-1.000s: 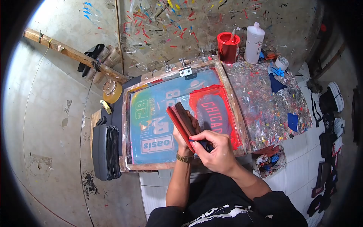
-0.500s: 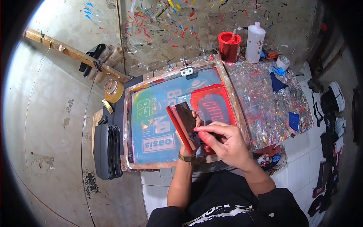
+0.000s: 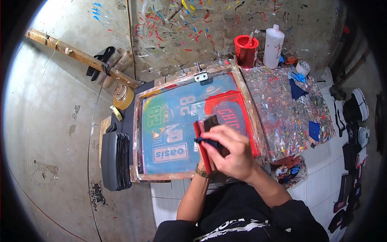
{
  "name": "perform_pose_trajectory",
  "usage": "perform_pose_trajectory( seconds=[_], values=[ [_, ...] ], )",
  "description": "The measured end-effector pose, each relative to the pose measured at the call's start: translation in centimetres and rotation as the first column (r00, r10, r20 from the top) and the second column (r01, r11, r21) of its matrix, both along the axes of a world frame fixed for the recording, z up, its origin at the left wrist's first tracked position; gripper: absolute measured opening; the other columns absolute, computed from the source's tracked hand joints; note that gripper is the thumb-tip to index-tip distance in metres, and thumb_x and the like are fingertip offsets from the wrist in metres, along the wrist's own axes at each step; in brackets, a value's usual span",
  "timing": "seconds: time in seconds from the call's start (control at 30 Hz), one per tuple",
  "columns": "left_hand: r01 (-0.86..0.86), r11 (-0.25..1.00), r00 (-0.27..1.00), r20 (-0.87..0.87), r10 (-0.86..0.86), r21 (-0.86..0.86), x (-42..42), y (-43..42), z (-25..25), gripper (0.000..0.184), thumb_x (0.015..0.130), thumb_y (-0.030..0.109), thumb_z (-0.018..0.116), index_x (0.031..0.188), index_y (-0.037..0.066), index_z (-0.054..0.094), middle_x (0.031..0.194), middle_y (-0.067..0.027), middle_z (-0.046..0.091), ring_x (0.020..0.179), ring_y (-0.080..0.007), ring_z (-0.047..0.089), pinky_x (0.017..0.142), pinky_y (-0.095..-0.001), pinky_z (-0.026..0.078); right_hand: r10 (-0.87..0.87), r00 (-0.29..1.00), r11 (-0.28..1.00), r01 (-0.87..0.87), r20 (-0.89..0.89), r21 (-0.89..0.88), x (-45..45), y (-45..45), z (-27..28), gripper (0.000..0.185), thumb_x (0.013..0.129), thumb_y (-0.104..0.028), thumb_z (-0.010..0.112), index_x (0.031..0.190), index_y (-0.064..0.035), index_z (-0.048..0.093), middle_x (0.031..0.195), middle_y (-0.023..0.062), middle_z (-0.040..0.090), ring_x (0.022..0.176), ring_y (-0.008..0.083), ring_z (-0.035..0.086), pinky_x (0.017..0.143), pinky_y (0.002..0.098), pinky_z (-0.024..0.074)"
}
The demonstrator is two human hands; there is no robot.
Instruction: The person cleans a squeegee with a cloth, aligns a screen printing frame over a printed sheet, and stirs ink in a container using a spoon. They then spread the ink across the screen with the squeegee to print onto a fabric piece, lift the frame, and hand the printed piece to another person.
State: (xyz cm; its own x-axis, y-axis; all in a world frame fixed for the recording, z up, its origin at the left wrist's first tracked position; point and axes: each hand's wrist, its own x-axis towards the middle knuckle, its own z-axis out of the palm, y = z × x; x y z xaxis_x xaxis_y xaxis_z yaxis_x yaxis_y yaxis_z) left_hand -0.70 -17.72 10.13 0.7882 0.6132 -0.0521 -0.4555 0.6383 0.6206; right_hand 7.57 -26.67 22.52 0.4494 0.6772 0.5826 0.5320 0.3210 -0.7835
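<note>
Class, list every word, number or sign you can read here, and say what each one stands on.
"oasis": upside down, in a box on the framed screen.
"CHIC": sideways, on the screen's red-inked part; any further letters are behind the right hand.
"28" or "82", twice: on the screen; digit order unclear.
Too small or blurred to read: other screen lettering, marks on the white bottle, white lettering on the black shirt.

The right hand (image 3: 235, 151) holds a dark cloth (image 3: 213, 143) at a red-edged squeegee (image 3: 204, 126).
</note>
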Motion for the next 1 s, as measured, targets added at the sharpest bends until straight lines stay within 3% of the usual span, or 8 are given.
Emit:
perform_pose_trajectory(
  seconds=[0.07, 0.2, 0.37, 0.6, 0.77, 0.83, 0.87, 1.0],
  values=[
    [-0.095, 0.981, 0.993, -0.049, 0.104, 0.17, -0.3, -1.1, 0.8, 0.057, 0.106, 0.055, 0.046, 0.14, 0.009, 0.052, 0.137, -0.0084, 0.058, 0.124, -0.026, 0.059, 0.107, -0.0431, 0.05, -0.065, 0.998, 0.997, 0.067, -0.025, 0.048, 0.7, 0.7, 0.6, 0.021, 0.082, 0.001, 0.078, 0.102, 0.0014, 0.074, 0.097, 0.0172, 0.071, 0.085, 0.0287, 0.073, 0.075, 0.0337, 0.057],
    [0.474, 0.812, 0.715, 0.687, -0.129, -0.341, -0.2, 1.1, -3.6, 0.054, 0.105, 0.054, 0.048, 0.133, 0.008, 0.055, 0.129, -0.0079, 0.06, 0.12, -0.0229, 0.06, 0.105, -0.0406, 0.051, -0.058, 0.998, 0.997, 0.058, -0.003, 0.051, -0.8, -0.2, 0.3, 0.018, 0.082, 0.0, 0.078, 0.099, 0.0034, 0.074, 0.089, 0.0164, 0.072, 0.08, 0.0274, 0.074, 0.072, 0.0334, 0.0573],
    [0.095, 0.992, 0.995, -0.004, -0.095, -0.085, -0.9, 0.6, -6.2, 0.058, 0.103, 0.056, 0.048, 0.133, 0.006, 0.055, 0.126, -0.0085, 0.061, 0.115, -0.0227, 0.062, 0.097, -0.0382, 0.054, -0.052, 0.995, 0.994, 0.059, -0.081, 0.087, -0.1, 0.3, 1.4, 0.014, 0.083, 0.004, 0.072, 0.097, 0.0043, 0.073, 0.085, 0.015, 0.072, 0.074, 0.0225, 0.072, 0.067, 0.0307, 0.0549],
    [0.098, 0.991, 0.977, 0.18, -0.114, 0.094, -1.1, 1.6, -4.0, 0.055, 0.104, 0.052, 0.047, 0.13, 0.004, 0.057, 0.12, -0.0082, 0.063, 0.11, -0.0216, 0.064, 0.095, -0.0379, 0.054, 0.007, 0.986, 0.999, -0.001, -0.166, 0.04, -0.7, -0.4, 0.6, 0.014, 0.082, 0.001, 0.074, 0.096, 0.0032, 0.072, 0.083, 0.0157, 0.07, 0.074, 0.027, 0.073, 0.065, 0.0332, 0.0545],
    [-0.051, 0.996, 0.997, -0.047, 0.054, 0.071, -0.9, 0.8, -3.2, 0.05, 0.104, 0.049, 0.046, 0.124, 0.004, 0.059, 0.114, -0.0064, 0.064, 0.101, -0.0202, 0.064, 0.089, -0.0383, 0.055, -0.031, 0.983, 0.996, 0.045, -0.18, 0.076, -0.2, 0.0, 1.2, 0.012, 0.085, 0.002, 0.073, 0.097, 0.0045, 0.073, 0.082, 0.0126, 0.072, 0.072, 0.0147, 0.069, 0.063, 0.027, 0.0513],
    [-0.073, 0.993, 0.996, -0.053, 0.078, 0.088, -0.9, 1.1, -5.2, 0.05, 0.104, 0.048, 0.046, 0.124, 0.004, 0.059, 0.113, -0.0061, 0.064, 0.099, -0.0199, 0.064, 0.088, -0.0384, 0.055, 0.031, 0.982, 0.999, -0.026, -0.185, 0.029, -0.9, -0.6, 0.2, 0.013, 0.083, 0.001, 0.073, 0.096, 0.0038, 0.072, 0.083, 0.0158, 0.071, 0.075, 0.026, 0.073, 0.065, 0.0331, 0.0544],
    [-0.019, 0.997, 0.964, 0.265, 0.037, -0.069, -0.5, 0.7, -6.7, 0.049, 0.104, 0.048, 0.045, 0.123, 0.004, 0.058, 0.114, -0.0063, 0.064, 0.099, -0.02, 0.064, 0.088, -0.0382, 0.055, 0.044, 0.977, 0.999, -0.043, -0.209, 0.012, -1.5, -0.9, -0.1, 0.013, 0.083, 0.001, 0.074, 0.096, 0.0038, 0.072, 0.084, 0.0159, 0.071, 0.076, 0.0259, 0.074, 0.065, 0.0326, 0.0547],
    [0.06, 0.963, 0.981, -0.193, -0.009, 0.262, -1.1, 0.7, -5.5, 0.056, 0.105, 0.049, 0.039, 0.13, 0.002, 0.055, 0.121, -0.0086, 0.063, 0.11, -0.0202, 0.062, 0.096, -0.0368, 0.053, -0.044, 0.969, 0.996, 0.061, -0.242, 0.064, 0.0, 0.4, 1.0, 0.013, 0.083, 0.0, 0.075, 0.096, 0.0035, 0.072, 0.084, 0.0163, 0.072, 0.077, 0.0264, 0.075, 0.067, 0.032, 0.0555]
  ],
)
